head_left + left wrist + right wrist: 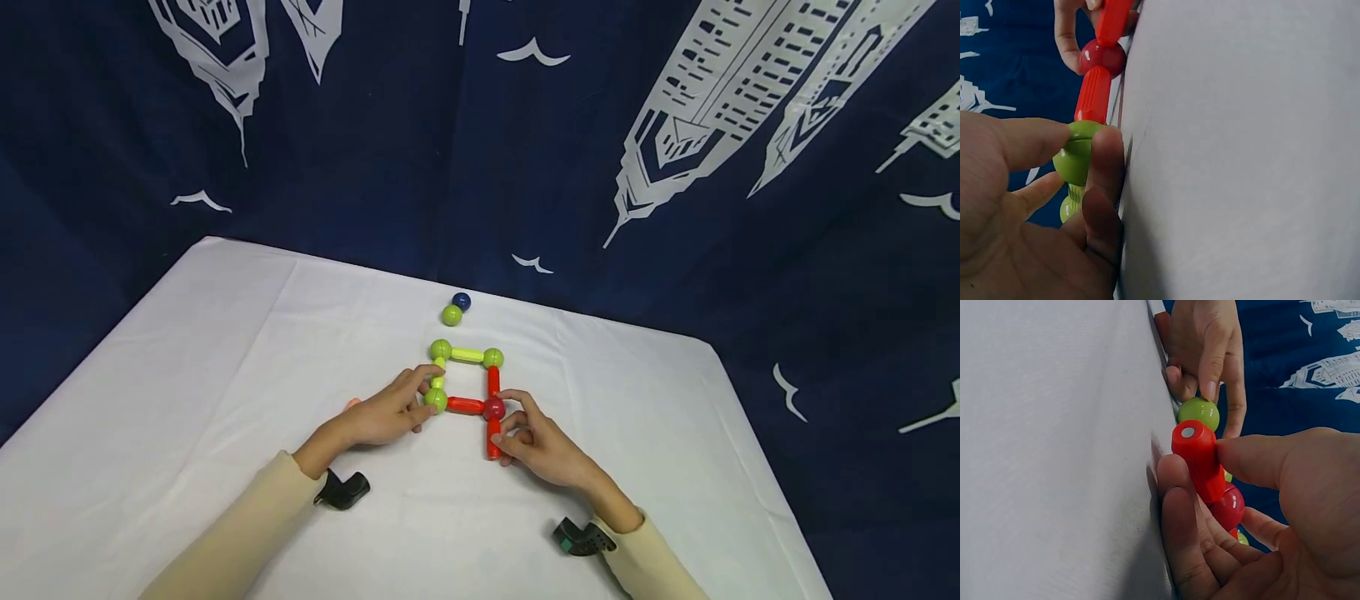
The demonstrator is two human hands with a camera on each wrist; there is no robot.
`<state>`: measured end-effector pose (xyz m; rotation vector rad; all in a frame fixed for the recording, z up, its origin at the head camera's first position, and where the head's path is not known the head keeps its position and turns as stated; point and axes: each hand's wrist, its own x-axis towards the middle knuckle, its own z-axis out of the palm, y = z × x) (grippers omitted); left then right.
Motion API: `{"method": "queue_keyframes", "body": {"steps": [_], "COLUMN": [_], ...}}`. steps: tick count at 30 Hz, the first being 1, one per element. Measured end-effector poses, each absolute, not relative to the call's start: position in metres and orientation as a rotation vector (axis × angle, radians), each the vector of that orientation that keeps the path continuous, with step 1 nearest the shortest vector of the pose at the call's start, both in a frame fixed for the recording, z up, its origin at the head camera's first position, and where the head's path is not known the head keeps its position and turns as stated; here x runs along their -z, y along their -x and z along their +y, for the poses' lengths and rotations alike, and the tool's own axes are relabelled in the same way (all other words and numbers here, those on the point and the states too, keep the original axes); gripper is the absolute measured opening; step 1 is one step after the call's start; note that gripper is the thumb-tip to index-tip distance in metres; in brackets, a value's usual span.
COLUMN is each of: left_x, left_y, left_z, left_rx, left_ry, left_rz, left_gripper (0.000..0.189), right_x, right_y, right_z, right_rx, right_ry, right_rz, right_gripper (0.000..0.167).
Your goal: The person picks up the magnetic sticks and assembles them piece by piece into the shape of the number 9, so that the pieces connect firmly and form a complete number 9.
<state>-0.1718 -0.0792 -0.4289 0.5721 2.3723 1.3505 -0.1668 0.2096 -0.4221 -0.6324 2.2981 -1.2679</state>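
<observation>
A square of magnetic rods and balls lies on the white table. Its near rod and right rod are red; the far rod is yellow-green. My left hand pinches the green ball at the near left corner, its index finger reaching along the left yellow-green rod. From the red ball at the near right corner, another red rod points toward me. My right hand holds that rod between thumb and fingers, one finger touching the red ball. Two green balls form the far corners.
Beyond the square lie a loose green ball and a dark blue ball. An orange-pink piece shows partly behind my left hand. A dark blue curtain with white drawings hangs past the table's far edge.
</observation>
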Motion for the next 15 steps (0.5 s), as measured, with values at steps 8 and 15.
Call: {"method": "queue_keyframes", "body": {"steps": [8, 15], "left_x": [0.416, 0.389], "left_y": [0.181, 0.216], "left_z": [-0.083, -0.089], "left_rx": [-1.275, -1.357], "left_ry": [-0.623, -0.662], "left_rz": [2.557, 2.676], "left_gripper": [0.047, 0.035], "right_x": [0.423, 0.421], "right_y": [0.166, 0.167], "right_z": [0.208, 0.211], "right_rx": [1.267, 1.238], "right_ry": [0.632, 0.627], "right_rz": [2.3, 2.312], "right_gripper": [0.059, 0.061]}}
